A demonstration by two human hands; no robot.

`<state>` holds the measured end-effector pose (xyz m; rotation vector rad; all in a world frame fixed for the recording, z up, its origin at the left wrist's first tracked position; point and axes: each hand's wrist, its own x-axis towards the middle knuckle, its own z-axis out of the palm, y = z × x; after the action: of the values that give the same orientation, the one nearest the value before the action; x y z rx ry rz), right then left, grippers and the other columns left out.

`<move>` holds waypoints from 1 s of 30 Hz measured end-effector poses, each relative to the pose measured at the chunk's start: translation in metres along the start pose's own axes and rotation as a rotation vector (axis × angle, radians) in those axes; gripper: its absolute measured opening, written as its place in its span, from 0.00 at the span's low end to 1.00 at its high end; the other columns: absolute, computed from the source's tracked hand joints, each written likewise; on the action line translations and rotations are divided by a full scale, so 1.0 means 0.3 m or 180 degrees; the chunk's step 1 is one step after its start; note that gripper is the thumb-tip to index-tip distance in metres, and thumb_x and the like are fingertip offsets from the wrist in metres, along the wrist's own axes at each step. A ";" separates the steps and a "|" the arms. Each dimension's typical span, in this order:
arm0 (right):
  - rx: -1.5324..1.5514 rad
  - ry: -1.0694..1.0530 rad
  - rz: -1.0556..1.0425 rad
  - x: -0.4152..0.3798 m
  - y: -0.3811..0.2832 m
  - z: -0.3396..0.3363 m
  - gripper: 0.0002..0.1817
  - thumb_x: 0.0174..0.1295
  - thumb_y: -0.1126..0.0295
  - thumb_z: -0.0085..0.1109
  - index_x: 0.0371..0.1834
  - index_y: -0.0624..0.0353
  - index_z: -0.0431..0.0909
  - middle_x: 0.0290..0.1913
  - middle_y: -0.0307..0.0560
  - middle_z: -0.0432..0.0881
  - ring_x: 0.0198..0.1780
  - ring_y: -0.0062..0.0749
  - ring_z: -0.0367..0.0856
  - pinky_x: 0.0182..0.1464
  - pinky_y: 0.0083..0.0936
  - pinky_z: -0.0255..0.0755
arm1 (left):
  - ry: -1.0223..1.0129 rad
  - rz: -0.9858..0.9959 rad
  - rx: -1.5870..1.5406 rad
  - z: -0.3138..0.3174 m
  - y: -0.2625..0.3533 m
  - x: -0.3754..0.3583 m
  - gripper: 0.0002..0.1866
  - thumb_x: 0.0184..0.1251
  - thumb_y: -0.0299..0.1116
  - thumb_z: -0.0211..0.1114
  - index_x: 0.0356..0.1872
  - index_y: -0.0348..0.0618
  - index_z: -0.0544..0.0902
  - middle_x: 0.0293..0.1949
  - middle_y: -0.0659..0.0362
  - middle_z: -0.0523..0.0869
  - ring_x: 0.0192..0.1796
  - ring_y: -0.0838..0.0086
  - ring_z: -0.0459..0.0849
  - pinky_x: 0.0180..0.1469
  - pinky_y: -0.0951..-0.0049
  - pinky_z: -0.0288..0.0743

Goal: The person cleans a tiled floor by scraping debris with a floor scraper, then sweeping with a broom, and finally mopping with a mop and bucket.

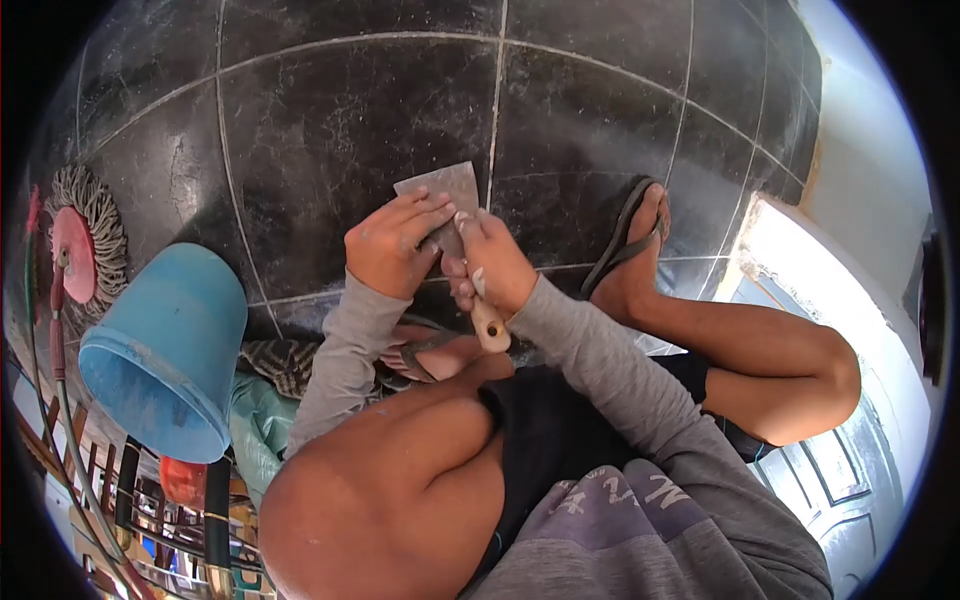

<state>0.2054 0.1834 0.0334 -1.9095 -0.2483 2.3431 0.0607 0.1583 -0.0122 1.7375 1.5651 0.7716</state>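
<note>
A putty knife [462, 183] with a broad, smeared metal blade and a pale wooden handle is held between both hands above the dark floor. My right hand [500, 262] is closed round the handle near the blade, and the holed butt end sticks out below it. Across the blade lie the fingers of my left hand [392, 245], its thumb lower down, so that it grips the blade from the left side. Whitish smears mark the fingers.
Black floor tiles [320, 130] with pale grout lines spread ahead. On the left a blue bucket [185, 310] lies tipped over beside a string mop head [75, 245]. Green plastic [262, 415] and a rack [215, 500] are near my knee. My sandalled foot [640, 235] rests at right.
</note>
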 end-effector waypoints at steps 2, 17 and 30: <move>0.0023 -0.0119 -0.0028 0.007 -0.022 -0.018 0.12 0.75 0.57 0.35 0.46 0.52 0.61 0.17 0.40 0.66 0.11 0.26 0.64 0.11 0.27 0.62 | -0.0049 -0.0048 0.0021 -0.010 0.016 0.003 0.26 0.34 0.19 0.68 0.43 0.48 0.88 0.46 0.60 0.88 0.54 0.67 0.85 0.54 0.70 0.81; -0.0006 -0.0121 -0.0252 0.030 -0.030 -0.003 0.13 0.75 0.56 0.35 0.44 0.52 0.64 0.16 0.37 0.65 0.11 0.23 0.63 0.10 0.25 0.60 | -0.0081 -0.0107 0.0140 -0.030 0.013 0.047 0.24 0.37 0.19 0.68 0.43 0.49 0.88 0.47 0.60 0.88 0.54 0.67 0.85 0.54 0.69 0.81; 0.0769 0.0067 -0.0536 0.079 -0.300 -0.431 0.16 0.73 0.53 0.40 0.34 0.52 0.68 0.18 0.35 0.66 0.14 0.22 0.64 0.14 0.20 0.59 | -0.0411 0.0727 -0.0049 0.290 0.117 0.484 0.17 0.45 0.26 0.69 0.41 0.49 0.87 0.42 0.59 0.88 0.48 0.64 0.86 0.49 0.66 0.81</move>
<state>0.3255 0.2834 0.0026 -1.7282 -0.1127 2.1351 0.1662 0.2928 -0.0375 1.9371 1.2873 0.7614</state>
